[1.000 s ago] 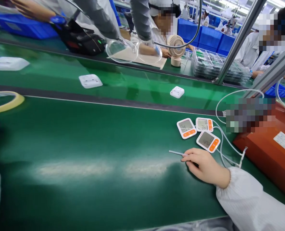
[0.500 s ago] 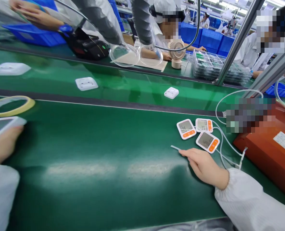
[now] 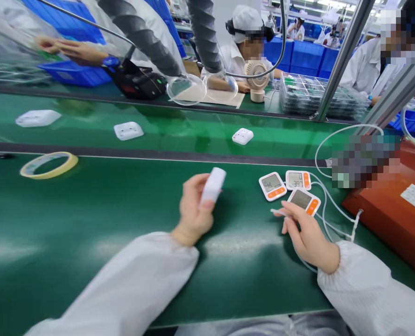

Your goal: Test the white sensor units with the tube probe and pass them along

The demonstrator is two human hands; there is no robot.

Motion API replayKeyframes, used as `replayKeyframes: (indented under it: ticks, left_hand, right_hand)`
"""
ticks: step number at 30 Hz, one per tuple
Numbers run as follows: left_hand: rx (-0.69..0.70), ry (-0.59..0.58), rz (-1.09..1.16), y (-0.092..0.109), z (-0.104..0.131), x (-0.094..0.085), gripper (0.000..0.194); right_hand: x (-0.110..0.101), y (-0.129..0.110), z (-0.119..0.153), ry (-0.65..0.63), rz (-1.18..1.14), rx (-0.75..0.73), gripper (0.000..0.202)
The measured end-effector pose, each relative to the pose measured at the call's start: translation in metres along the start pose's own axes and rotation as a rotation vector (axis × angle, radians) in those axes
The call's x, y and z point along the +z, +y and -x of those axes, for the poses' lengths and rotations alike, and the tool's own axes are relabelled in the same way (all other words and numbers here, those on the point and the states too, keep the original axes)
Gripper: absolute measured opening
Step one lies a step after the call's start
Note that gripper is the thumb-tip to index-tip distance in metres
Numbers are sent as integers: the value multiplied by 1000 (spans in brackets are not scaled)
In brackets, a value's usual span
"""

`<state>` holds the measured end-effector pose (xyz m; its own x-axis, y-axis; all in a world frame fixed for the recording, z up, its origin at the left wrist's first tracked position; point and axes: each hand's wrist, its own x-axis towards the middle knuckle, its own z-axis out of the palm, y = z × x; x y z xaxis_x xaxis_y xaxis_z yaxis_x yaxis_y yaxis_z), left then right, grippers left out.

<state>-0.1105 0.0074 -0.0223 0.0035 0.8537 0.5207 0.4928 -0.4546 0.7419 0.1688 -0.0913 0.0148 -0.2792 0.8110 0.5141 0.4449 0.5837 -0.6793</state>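
My left hand is closed around a small white digital monitor, tilted up on its edge so that its screen is turned from view. My right hand pinches a thin white tube close to its tip. Part of that tube seems to run under the hand. Just beyond the right fingers lie three white monitors with grey screens and orange buttons: a left one, a back one and a front one, which the fingers partly cover. Digits show on the left and back screens.
A yellow tape roll lies at the left. White housings sit spaced along the green belt behind a dark rail. At the right, an orange-red box has white tubes attached. Co-workers sit across the belt near a small fan.
My left hand has come from the far left to the middle with the monitor, turning it on edge. My right hand has shifted slightly right with the tube, toward the front monitor.
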Motion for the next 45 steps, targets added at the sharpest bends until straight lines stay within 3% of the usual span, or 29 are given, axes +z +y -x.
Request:
replayKeyframes:
  ticks: [2, 4, 7, 10, 12, 15, 22, 26, 45]
  left_hand:
    - [21, -27, 347, 37, 18, 48, 71]
    - [-1, -110, 620, 70, 35, 85, 66]
    - [-37, -255, 878, 102, 49, 109, 63]
    - [-116, -433, 983, 110, 50, 104, 66]
    - [-165, -477, 1015, 109, 47, 96, 69]
    - [-188, -476, 1029, 105, 47, 89, 69]
    - [46, -447, 891, 99, 54, 78, 55]
    - [65, -455, 864, 105, 48, 73, 54]
    - [191, -454, 818, 108, 43, 73, 58]
  right_hand:
    - [-2, 1, 0, 31, 16, -26, 52]
    - [-7, 0, -2, 91, 43, -50, 50]
    - [-17, -3, -8, 231, 99, -32, 36]
    - [-24, -6, -13, 241, 167, -29, 26]
    - [-23, -7, -15, 212, 178, -46, 22]
    - [-21, -9, -16, 179, 139, -50, 17]
    - [-22, -18, -17, 36, 58, -44, 9]
    - [-25, -24, -18, -28, 53, -32, 10]
    - [-26, -31, -18, 18, 73, -40, 9]
